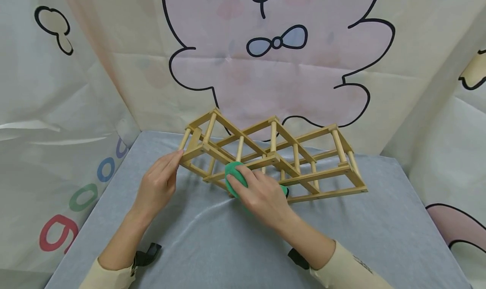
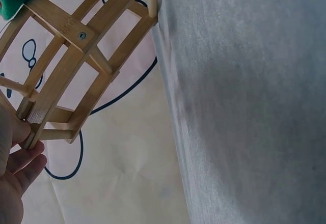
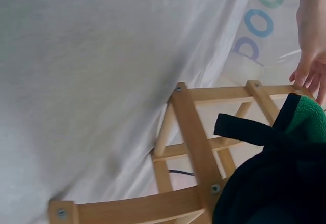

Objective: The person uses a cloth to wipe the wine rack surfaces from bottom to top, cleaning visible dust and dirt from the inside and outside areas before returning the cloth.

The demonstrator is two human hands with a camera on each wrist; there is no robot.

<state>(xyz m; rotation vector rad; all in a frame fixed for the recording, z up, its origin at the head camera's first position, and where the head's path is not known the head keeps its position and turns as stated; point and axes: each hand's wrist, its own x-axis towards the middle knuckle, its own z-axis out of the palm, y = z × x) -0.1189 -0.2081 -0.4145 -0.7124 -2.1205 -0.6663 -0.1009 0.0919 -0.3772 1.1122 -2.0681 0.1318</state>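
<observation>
A zigzag wooden rack (image 1: 326,172), made of slats and round dowels, stands on the cloth-covered table. At its left end my left hand (image 1: 157,183) pinches a slat corner between thumb and fingers, as the left wrist view also shows on the rack (image 2: 58,23). My right hand (image 1: 265,196) grips a bunched green cloth (image 1: 232,171) against a front slat near the rack's middle. Part of the cloth hangs out below the palm. In the right wrist view, the green cloth (image 3: 308,119) shows a black edge and a black strap (image 3: 244,130); dark material hides the right fingers there.
A grey-blue cover (image 1: 212,247) lies over the table, with a crease running toward the rack. Close behind the rack rises a printed fabric backdrop (image 1: 410,107), and a printed side panel (image 1: 22,162) borders the left. Black straps (image 1: 148,255) sit at both wrists.
</observation>
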